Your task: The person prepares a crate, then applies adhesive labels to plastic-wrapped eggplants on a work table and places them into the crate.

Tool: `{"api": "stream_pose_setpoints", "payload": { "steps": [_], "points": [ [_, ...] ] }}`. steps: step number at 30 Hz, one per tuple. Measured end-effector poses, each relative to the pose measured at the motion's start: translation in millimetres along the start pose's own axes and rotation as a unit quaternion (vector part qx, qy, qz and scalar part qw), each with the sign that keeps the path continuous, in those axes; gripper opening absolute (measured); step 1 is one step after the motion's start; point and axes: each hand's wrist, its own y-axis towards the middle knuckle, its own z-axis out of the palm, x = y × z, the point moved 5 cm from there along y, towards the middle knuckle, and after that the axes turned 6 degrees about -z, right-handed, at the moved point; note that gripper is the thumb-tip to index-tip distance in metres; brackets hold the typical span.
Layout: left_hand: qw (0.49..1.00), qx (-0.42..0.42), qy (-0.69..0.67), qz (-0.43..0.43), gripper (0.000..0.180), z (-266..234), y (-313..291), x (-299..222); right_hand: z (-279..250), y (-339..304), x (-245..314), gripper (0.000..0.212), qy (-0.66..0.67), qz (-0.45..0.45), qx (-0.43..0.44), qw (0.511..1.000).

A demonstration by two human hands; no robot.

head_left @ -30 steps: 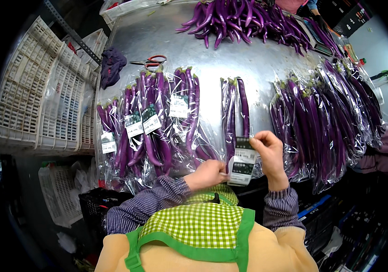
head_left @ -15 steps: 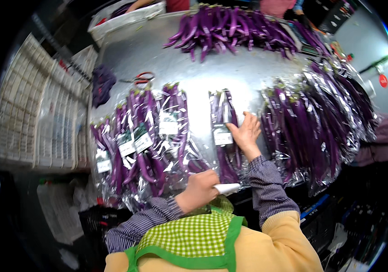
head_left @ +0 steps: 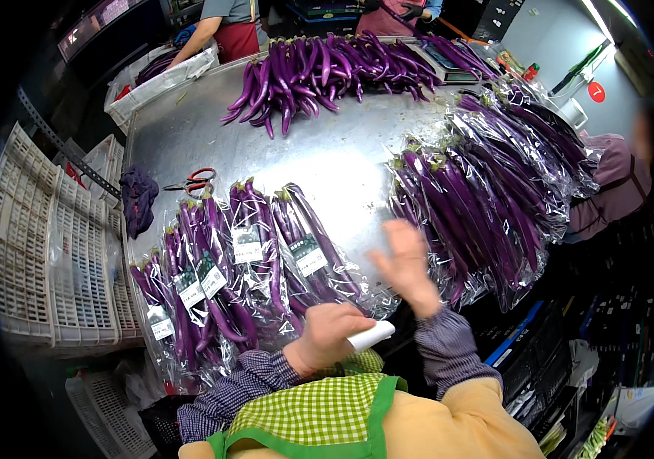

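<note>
My left hand, low near the table's front edge, is closed around a small white roll of labels. My right hand hovers over the front of the table with spread fingers and nothing in it, slightly blurred. On its left lies a labelled bag of purple eggplants, apart from the hand. Further left, several more labelled bags of eggplants lie side by side in clear film. A large heap of bagged eggplants without visible labels is close on the right of my right hand.
Loose eggplants are piled along the far side of the metal table, beside a scale. Red-handled scissors and a dark purple cloth lie at the left. White plastic crates stand beyond the left edge. Co-workers are across and at right.
My right hand has come off the labelled bag, which now lies further left, next to the other labelled bags. My left hand keeps the label roll. The whole view has shifted.
</note>
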Motion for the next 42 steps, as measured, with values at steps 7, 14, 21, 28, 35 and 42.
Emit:
{"api": "stream_pose_setpoints", "payload": {
  "steps": [7,14,21,28,35,42],
  "points": [
    [1.0,-0.009,0.022,-0.01,0.021,-19,-1,8,-110,-39,-113,0.08,-0.291,0.182,0.07,0.937],
    [0.993,-0.039,-0.089,-0.07,0.017,-16,-8,-16,-116,-18,-113,0.043,-0.268,0.122,0.139,0.945],
    [0.989,-0.044,-0.138,-0.03,0.014,-31,-35,-19,-125,-50,-147,0.033,-0.233,0.082,0.117,0.962],
    [0.981,-0.004,-0.185,-0.051,0.012,-29,-53,-19,-169,12,-96,0.028,-0.256,0.083,0.1,0.958],
    [0.961,0.092,-0.252,-0.065,0.026,-9,-57,-35,-191,81,28,0.034,-0.083,0.133,0.085,0.984],
    [0.961,0.127,-0.243,-0.028,0.031,-9,-61,-46,2,20,122,0.033,-0.014,-0.001,0.108,0.994]
  ]
}}
